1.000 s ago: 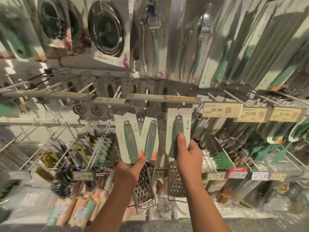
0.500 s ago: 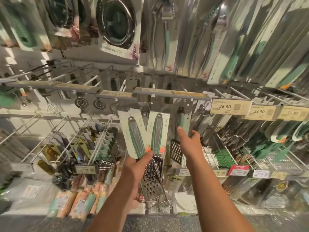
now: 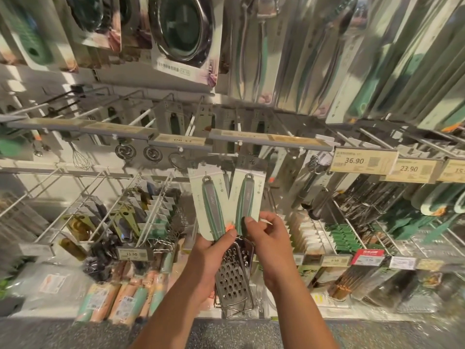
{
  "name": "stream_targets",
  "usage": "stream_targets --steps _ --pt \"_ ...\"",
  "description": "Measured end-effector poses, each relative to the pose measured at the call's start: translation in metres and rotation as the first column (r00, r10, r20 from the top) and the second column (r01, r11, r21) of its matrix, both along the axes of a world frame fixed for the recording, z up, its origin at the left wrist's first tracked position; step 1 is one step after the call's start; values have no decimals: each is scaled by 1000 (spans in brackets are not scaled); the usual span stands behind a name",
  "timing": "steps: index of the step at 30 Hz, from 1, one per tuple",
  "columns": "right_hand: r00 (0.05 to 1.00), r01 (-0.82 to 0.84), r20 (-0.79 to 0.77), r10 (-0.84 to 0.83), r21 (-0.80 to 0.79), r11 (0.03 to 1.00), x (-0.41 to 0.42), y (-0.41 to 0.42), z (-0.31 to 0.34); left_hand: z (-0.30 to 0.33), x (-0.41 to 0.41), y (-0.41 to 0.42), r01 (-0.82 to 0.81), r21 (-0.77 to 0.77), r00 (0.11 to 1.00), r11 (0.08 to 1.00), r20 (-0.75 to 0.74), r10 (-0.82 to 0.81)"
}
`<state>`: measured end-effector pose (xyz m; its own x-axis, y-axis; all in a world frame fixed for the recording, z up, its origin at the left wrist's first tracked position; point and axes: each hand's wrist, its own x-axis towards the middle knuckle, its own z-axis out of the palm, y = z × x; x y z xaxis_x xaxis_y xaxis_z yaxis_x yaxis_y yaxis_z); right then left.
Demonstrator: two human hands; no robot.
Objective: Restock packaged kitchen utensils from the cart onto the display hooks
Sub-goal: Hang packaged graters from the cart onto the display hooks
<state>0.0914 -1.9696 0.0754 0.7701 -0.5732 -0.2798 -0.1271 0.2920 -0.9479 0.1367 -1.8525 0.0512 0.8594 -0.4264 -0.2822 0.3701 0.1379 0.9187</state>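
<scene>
Head view: the picture smears toward its edges, so the packs hanging along the top row and at far right are hard to tell apart, and the price tag at the right border is cut off mid-number. The tops of the two grater cards run up behind the grey label rail, so whether either hangs on a hook cannot be told. The cart is out of view.

Bare white hooks jut out above the rail. Tags reading 36.90 and 23.90 sit to the right, a whisk hangs at left, and wire racks of small carded goods fill the lower left.

The two graters are carded, with grey-green handles on pale cards spread in a V and perforated steel blades overlapping below. The left hand grips them at the join of handle and blade, thumb pressed on the left card. The right hand pinches the lower edge of the right card with curled fingers.
</scene>
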Motion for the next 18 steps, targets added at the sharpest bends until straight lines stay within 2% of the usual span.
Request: stream_targets --steps 9,14,18 --pt "996 -85 -4 85 -49 995 3 2 -6 4 5 9 103 75 992 992 69 -108" --pt "1000 -16 27 17 -27 1000 -1 -3 -3 7 8 10 61 114 997 992 36 -66" --pt "1000 -10 24 14 -168 986 -9 -7 -2 13 10 14 1 193 999 981 41 -9"
